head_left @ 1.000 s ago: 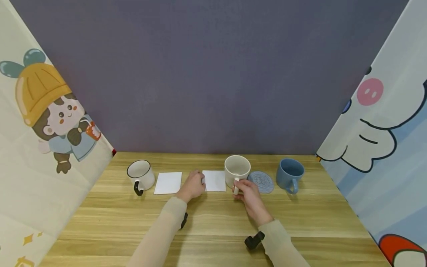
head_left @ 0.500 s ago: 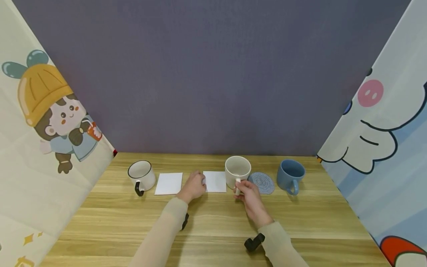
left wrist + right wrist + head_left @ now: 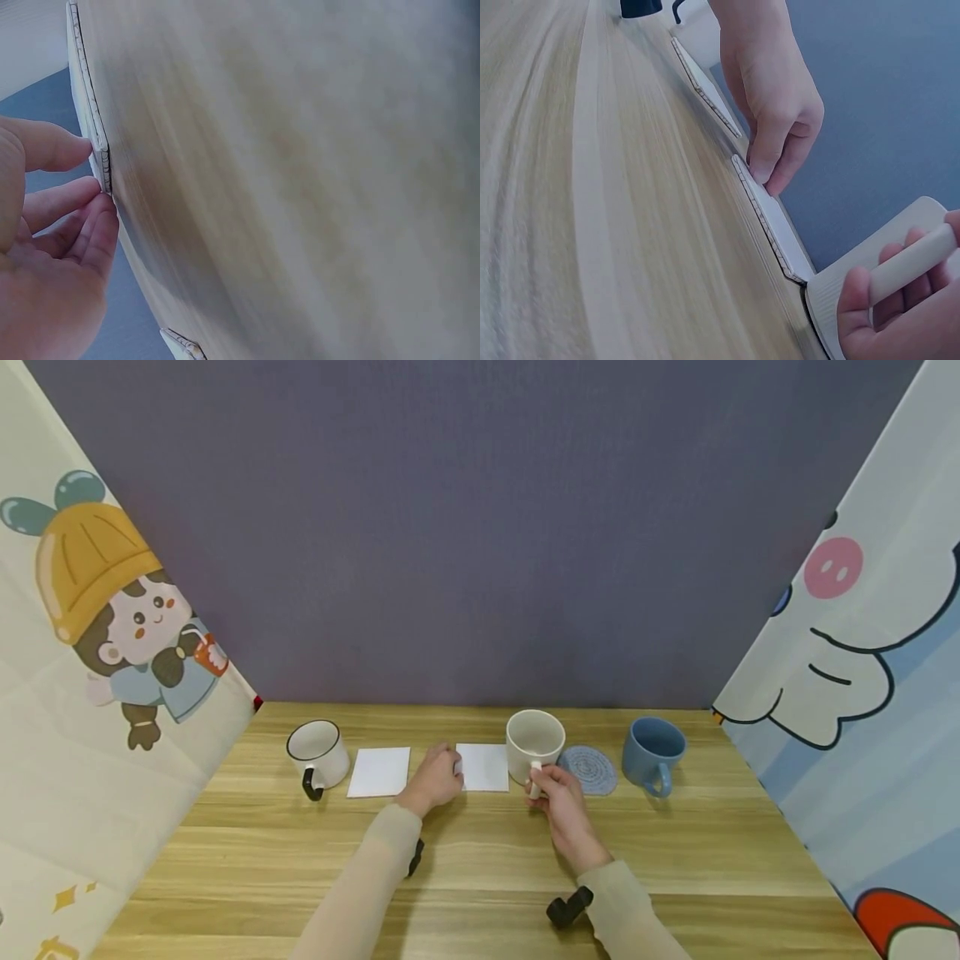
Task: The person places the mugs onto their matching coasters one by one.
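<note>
My left hand (image 3: 432,779) is at the left edge of a white square coaster (image 3: 483,767). In the left wrist view, the thumb and fingertips (image 3: 89,187) pinch that coaster (image 3: 105,166) at its side. With my right hand (image 3: 562,806) I grip the handle of a cream mug (image 3: 522,745). The mug stands upright just right of the coaster; in the right wrist view, its ribbed side (image 3: 829,300) sits right at the coaster's end. Behind the right hand lies a round blue-grey woven coaster (image 3: 588,770), partly overlapped by the mug and fingers.
Left of my left hand lies a second white square coaster (image 3: 379,772). Beyond it stands a white mug (image 3: 327,760) with a black rim and handle. A blue mug (image 3: 647,756) is at the right. A grey panel (image 3: 480,568) closes off the table's far edge.
</note>
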The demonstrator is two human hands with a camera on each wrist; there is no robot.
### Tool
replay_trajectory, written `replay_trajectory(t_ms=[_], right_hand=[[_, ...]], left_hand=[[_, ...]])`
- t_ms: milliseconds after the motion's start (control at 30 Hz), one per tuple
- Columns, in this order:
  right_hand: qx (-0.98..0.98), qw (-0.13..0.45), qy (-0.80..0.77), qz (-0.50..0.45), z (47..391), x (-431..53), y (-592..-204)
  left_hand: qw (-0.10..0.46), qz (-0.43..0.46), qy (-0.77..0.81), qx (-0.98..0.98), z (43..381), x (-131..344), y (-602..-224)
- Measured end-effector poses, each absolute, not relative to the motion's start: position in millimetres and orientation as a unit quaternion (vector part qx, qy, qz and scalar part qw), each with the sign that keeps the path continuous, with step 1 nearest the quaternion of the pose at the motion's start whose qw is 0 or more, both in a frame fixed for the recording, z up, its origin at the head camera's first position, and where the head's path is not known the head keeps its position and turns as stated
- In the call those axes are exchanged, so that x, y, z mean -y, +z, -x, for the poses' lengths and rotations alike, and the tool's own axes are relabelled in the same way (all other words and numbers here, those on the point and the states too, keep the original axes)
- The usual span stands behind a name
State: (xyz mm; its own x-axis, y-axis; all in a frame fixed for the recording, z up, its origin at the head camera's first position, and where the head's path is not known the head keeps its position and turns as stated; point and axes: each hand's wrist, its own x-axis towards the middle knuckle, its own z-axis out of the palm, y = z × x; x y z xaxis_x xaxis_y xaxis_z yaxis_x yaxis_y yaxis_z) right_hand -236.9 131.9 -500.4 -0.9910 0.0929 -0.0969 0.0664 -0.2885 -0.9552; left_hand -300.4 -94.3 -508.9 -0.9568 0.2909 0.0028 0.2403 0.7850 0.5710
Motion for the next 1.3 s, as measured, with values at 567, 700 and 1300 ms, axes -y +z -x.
replay_trajectory(t_ms=[567,700,1300], right_hand=[[0.577,0.015,0.815,0.059,234.4,-122.4,-493.8],[0.571,0.016,0.819,0.055,234.9,-120.3,-492.1],[0.568,0.006,0.822,0.040,234.2,-105.4,-488.9]], left_hand=[[0.047,-0.139,0.298,-0.943,299.8,94.1,-507.6],[0.047,-0.140,0.298,-0.943,300.1,94.3,-507.9],[0.048,-0.138,0.287,-0.947,301.7,93.8,-507.4]])
